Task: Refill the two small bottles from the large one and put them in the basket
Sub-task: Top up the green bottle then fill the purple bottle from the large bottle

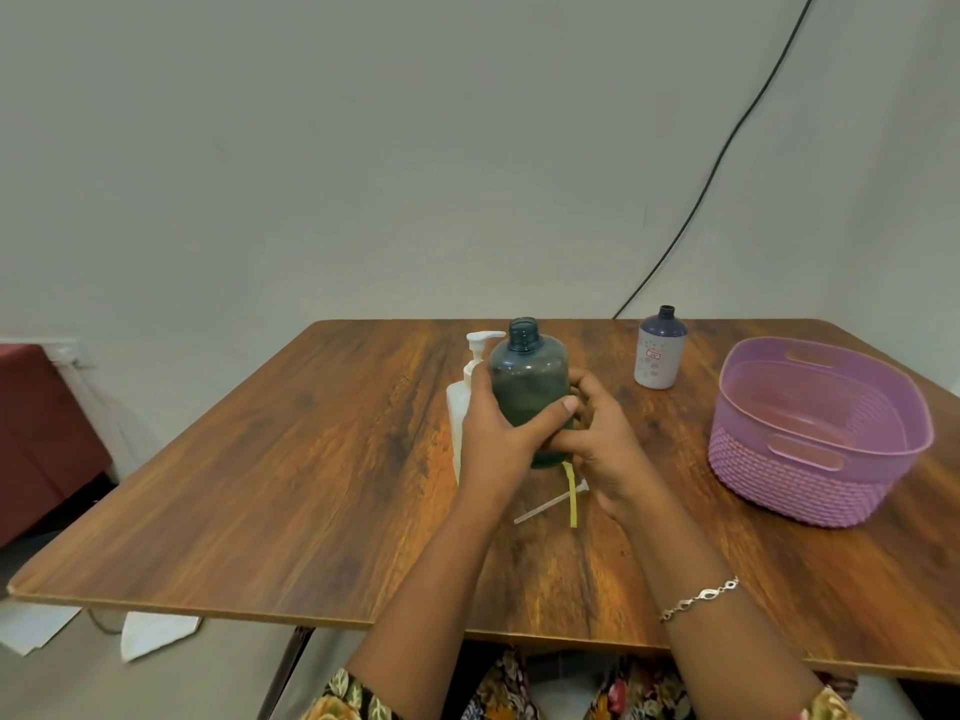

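Nearest us, a bracelet sits on the right wrist, and both forearms reach out over the wooden worktop. Just ahead of the hands a loose dip tube and a yellow strip lie flat on the wood.

Above them the teal bottle stands upright near the middle of the worktop, its neck open. The left grip wraps its body from the left, thumb across the front. The right grip curls its fingers against the lower right side, so both are closed on the bottle.

We judge the bottle to be stiff, smooth plastic, and dark contents seem to fill much of it, so it will carry some weight. With no cap on, any tilt can spill. We would hold it round the wide belly, as now, and leave the narrow neck free.

Just behind the left grip stands the white pump bottle, its pump fitted. Which bottle is the large one we cannot tell for sure.

To the right sits the purple basket, with nothing in it that we can see. Beyond it, near the far edge, the small blue-topped bottle stands upright and uncapped; it looks light and easy to knock over. A black cable runs up the wall behind.
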A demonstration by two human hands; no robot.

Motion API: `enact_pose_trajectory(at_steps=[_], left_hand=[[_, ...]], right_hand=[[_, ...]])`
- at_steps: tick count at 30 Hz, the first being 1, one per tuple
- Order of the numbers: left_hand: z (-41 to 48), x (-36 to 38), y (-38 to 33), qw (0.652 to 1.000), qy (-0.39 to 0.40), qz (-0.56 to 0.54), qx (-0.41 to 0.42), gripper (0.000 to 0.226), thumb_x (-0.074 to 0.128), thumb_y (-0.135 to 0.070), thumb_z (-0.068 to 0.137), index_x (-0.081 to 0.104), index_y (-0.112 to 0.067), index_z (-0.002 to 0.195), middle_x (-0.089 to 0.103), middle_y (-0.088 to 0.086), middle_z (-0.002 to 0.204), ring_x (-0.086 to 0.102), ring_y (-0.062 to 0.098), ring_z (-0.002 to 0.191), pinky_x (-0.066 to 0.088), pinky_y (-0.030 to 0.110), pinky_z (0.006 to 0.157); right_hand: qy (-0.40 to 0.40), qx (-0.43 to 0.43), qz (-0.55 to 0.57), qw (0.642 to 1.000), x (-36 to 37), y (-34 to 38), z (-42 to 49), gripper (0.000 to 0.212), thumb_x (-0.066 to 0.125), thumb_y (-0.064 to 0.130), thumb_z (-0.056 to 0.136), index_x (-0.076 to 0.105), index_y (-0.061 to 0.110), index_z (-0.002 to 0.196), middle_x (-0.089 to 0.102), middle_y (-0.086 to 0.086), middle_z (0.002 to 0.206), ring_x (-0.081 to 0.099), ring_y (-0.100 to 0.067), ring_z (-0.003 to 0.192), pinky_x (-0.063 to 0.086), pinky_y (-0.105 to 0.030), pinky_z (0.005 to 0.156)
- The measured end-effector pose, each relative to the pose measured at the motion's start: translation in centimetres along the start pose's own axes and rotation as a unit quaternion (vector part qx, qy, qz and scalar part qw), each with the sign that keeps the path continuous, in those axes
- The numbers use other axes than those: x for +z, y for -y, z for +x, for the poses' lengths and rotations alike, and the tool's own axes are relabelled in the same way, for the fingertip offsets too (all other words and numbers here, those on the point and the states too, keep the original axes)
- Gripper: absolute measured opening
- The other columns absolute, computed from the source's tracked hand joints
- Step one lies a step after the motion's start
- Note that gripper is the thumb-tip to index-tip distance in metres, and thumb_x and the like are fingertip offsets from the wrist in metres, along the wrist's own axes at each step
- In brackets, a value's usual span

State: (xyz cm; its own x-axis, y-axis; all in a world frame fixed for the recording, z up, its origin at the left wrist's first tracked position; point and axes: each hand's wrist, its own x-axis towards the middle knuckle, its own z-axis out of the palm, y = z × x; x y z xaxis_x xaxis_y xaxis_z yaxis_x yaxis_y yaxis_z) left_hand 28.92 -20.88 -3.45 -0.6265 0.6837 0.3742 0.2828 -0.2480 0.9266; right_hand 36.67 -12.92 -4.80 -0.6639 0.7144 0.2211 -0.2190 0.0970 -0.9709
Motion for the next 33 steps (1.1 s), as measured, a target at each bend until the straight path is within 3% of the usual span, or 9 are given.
enact_pose_trajectory(at_steps=[5, 9, 11, 14, 18, 21, 25, 28, 33], left_hand=[[-0.4, -1.8, 0.4, 1.0, -0.02, -0.008, 0.013, 0.057, 0.079, -0.016, 0.074, 0.042, -0.042, 0.108, 0.055, -0.022, 0.104, 0.056, -0.018, 0.087, 0.05, 0.009, 0.069], [-0.3, -3.0, 0.9, 0.998, -0.055, -0.004, 0.027, 0.06, 0.08, -0.015, 0.072, 0.044, -0.033, 0.116, 0.057, -0.018, 0.107, 0.057, -0.013, 0.092, 0.052, 0.014, 0.075], [0.0, -3.8, 1.1, 0.997, -0.07, 0.001, 0.03, 0.063, 0.08, -0.018, 0.072, 0.042, -0.032, 0.12, 0.056, -0.018, 0.11, 0.058, -0.006, 0.097, 0.052, 0.017, 0.078], [0.6, -5.0, 1.3, 0.996, -0.093, 0.005, 0.019, 0.068, 0.079, -0.02, 0.073, 0.039, -0.03, 0.128, 0.054, -0.017, 0.117, 0.055, 0.0, 0.103, 0.049, 0.011, 0.077], [1.6, -6.4, 2.1, 0.991, -0.127, 0.03, 0.013, 0.076, 0.079, -0.024, 0.072, 0.038, -0.023, 0.135, 0.05, -0.009, 0.125, 0.05, 0.01, 0.114, 0.045, 0.022, 0.088], [2.3, -7.2, 2.7, 0.989, -0.141, 0.04, 0.007, 0.076, 0.079, -0.023, 0.071, 0.038, -0.022, 0.135, 0.049, -0.011, 0.122, 0.049, 0.009, 0.112, 0.044, 0.022, 0.087], [2.9, -7.8, 3.3, 0.987, -0.149, 0.054, 0.002, 0.075, 0.08, -0.023, 0.072, 0.038, -0.024, 0.134, 0.05, -0.008, 0.127, 0.05, 0.009, 0.111, 0.047, 0.025, 0.088], [3.2, -8.1, 3.7, 0.986, -0.155, 0.057, -0.001, 0.076, 0.079, -0.022, 0.072, 0.038, -0.022, 0.135, 0.05, -0.007, 0.128, 0.049, 0.009, 0.11, 0.046, 0.023, 0.087], [3.7, -8.5, 4.2, 0.986, -0.152, 0.065, -0.01, 0.075, 0.079, -0.021, 0.073, 0.037, -0.023, 0.135, 0.047, -0.012, 0.123, 0.047, 0.006, 0.109, 0.043, 0.015, 0.079]], right_hand=[[0.027, -0.006, -0.004, 1.0, 1.7, -0.4, -0.1, 0.061, 0.063, -0.015, 0.072, 0.049, 0.019, 0.121, 0.061, -0.009, 0.113, 0.059, -0.026, 0.109, 0.054, -0.044, 0.086], [0.064, -0.005, -0.019, 0.998, 2.4, -0.5, 0.0, 0.071, 0.073, -0.006, 0.062, 0.049, 0.021, 0.123, 0.06, -0.006, 0.117, 0.059, -0.021, 0.11, 0.053, -0.039, 0.09], [0.068, -0.014, -0.018, 0.997, 2.6, -0.5, 0.2, 0.066, 0.075, -0.007, 0.065, 0.052, 0.026, 0.118, 0.06, -0.002, 0.118, 0.057, -0.018, 0.112, 0.051, -0.035, 0.092], [0.019, -0.042, -0.038, 0.998, 2.8, -0.5, 0.9, 0.055, 0.074, -0.005, 0.071, 0.054, 0.03, 0.11, 0.059, -0.003, 0.117, 0.056, -0.018, 0.113, 0.049, -0.03, 0.092], [-0.066, -0.073, -0.123, 0.988, 3.6, -0.4, 2.3, 0.048, 0.075, 0.004, 0.075, 0.054, 0.024, 0.113, 0.06, -0.002, 0.119, 0.057, -0.016, 0.11, 0.05, -0.033, 0.095], [-0.097, -0.084, -0.174, 0.976, 4.9, -0.6, 3.2, 0.055, 0.075, 0.013, 0.078, 0.047, 0.026, 0.123, 0.054, 0.001, 0.13, 0.052, -0.014, 0.116, 0.045, -0.021, 0.09], [-0.138, -0.087, -0.25, 0.954, 6.6, -1.6, 4.0, 0.074, 0.07, 0.031, 0.082, 0.027, 0.029, 0.142, 0.044, 0.003, 0.141, 0.048, -0.015, 0.122, 0.043, -0.022, 0.087], [-0.16, -0.078, -0.268, 0.947, 7.7, -1.9, 4.4, 0.081, 0.067, 0.029, 0.084, 0.018, 0.021, 0.147, 0.043, -0.001, 0.144, 0.047, -0.019, 0.126, 0.04, -0.024, 0.093], [-0.209, -0.093, -0.267, 0.936, 8.8, -2.5, 5.1, 0.079, 0.066, 0.028, 0.085, 0.018, 0.017, 0.147, 0.05, -0.002, 0.137, 0.051, -0.018, 0.12, 0.037, -0.018, 0.084]])
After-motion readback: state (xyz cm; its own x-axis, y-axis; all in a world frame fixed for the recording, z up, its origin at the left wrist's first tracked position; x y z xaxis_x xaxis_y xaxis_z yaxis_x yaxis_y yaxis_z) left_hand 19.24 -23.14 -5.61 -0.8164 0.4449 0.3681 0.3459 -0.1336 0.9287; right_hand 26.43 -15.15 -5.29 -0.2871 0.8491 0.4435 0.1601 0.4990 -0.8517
